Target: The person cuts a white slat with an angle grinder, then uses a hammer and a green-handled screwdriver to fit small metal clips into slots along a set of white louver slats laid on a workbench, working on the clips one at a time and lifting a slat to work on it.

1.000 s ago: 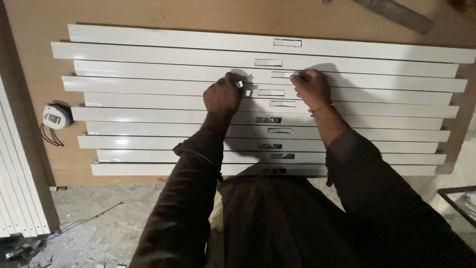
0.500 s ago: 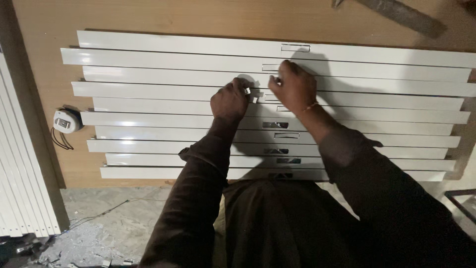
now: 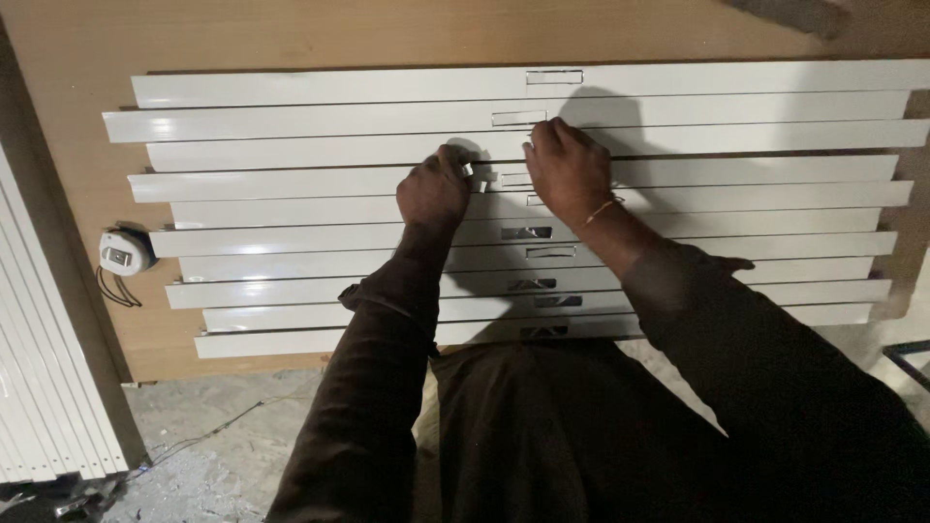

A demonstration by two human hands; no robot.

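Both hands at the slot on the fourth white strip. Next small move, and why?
Probably press the small white piece into that strip's slot: the left hand pinches it at the slot's edge, and the right hand steadies the strip beside it.

You have ten white slats (image 3: 291,194) laid side by side on one wooden board (image 3: 291,29). You can see eight rectangular slots (image 3: 526,232) in the slats. One tape measure (image 3: 124,250) lies at the board's left edge. Two hands are in view.
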